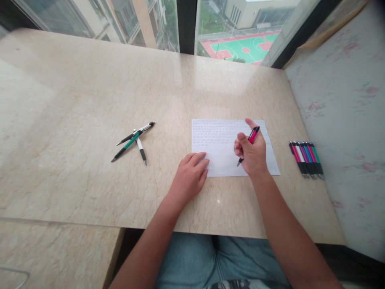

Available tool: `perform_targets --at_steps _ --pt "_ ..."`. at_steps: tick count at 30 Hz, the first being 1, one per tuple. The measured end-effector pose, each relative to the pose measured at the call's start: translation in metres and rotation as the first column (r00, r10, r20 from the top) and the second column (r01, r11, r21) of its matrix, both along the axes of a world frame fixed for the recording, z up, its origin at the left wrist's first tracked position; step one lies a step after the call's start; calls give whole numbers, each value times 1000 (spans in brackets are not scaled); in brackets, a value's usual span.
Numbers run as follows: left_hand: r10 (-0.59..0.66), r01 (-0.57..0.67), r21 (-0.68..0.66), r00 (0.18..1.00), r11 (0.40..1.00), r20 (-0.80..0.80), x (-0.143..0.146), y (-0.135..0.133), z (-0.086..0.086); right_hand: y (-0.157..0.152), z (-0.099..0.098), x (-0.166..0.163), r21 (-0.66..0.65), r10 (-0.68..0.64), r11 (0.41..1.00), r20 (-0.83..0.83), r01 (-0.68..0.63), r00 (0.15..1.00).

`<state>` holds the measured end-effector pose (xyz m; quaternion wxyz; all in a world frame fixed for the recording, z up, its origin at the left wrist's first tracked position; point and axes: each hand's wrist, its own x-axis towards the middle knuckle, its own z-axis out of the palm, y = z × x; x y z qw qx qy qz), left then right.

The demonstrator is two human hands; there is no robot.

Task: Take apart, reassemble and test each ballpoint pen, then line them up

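A white sheet of paper [219, 158] with rows of handwriting on its upper half lies on the stone counter. Flat on its lower left corner rests my left hand [190, 172], fingers stretched out and holding nothing. Over the sheet's right part, my right hand [254, 154] is closed round a pink and black pen [254, 134], its index finger pointing away from the grip. The pen's tip slants down to the left; whether it touches the paper I cannot tell. Left of the sheet, a green pen [132, 140] lies crossed over two white and black pens [140, 149].
Several colored pens [306, 159] lie side by side at the right, near the patterned wall [355, 120]. A window with a dark frame [187, 26] borders the counter [90, 88] at the back. The counter's front edge runs above my lap.
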<state>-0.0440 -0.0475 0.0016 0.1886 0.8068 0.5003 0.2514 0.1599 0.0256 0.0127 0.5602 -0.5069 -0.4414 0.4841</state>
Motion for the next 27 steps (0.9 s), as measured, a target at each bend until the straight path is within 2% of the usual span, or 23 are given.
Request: perform_targets --at_steps 4,8,11,15,18,20,24,27 --pt "0 -1 22 1000 1000 30 -3 2 -1 0 7 24 -17 -29 999 -101 28 994" --pt "13 -15 40 999 999 46 -6 4 -3 1 11 42 -42 38 998 -251 -50 967" --pt "35 -38 55 998 998 55 -7 5 -4 2 11 46 -22 72 996 -293 -82 953" --pt "77 -83 104 995 991 57 -8 6 -4 2 6 38 6 10 1000 -278 -9 960" --pt "154 -165 182 985 969 74 -8 6 -2 3 1 33 34 -75 996 -173 82 982" --pt "177 -187 217 982 958 66 -5 9 2 3 -1 31 41 -86 995 -143 93 986" --pt "105 -104 233 994 967 6 12 17 6 2 -3 26 65 -50 996 -146 60 988" --pt "27 -29 236 1000 971 14 28 21 3 2 -5 23 70 -66 995 -145 76 987"
